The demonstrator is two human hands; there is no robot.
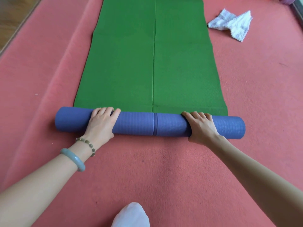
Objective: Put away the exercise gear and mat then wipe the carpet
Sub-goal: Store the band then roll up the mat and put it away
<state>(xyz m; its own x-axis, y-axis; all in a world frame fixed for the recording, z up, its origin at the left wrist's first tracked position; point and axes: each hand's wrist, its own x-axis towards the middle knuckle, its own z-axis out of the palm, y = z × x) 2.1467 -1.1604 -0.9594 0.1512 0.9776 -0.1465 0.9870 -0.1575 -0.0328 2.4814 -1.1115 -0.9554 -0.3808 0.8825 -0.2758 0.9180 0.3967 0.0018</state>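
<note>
Yoga mat [152, 63] lies lengthwise on the red carpet [164, 169], green face up, purple underside showing on the rolled part [139, 124] at the near end. The roll sits crosswise, nearest the person; most of the mat is flat beyond it, running off the far edge of view.

Left hand [101, 123] and right hand [201, 126] sit palm-down on top of the roll, one on each half either side of the centre seam. Fingers are draped over the far side, side by side, thumbs tucked at the near side; each hand grips the roll, not a pinch. Symmetric spacing likely keeps the roll square to the mat edges so it doesn't cone. Roll ends already overhang the flat mat's edges a bit on both sides.

White cloth [231, 25] lies crumpled on the carpet off the mat's right edge, well apart from the hands, probably staged for the wipe step. Jade bangle [73, 158] and bead bracelet [86, 145] on the left wrist, clear of the roll.

Judgement: mid-roll, early in the task; wiping not started.
</note>
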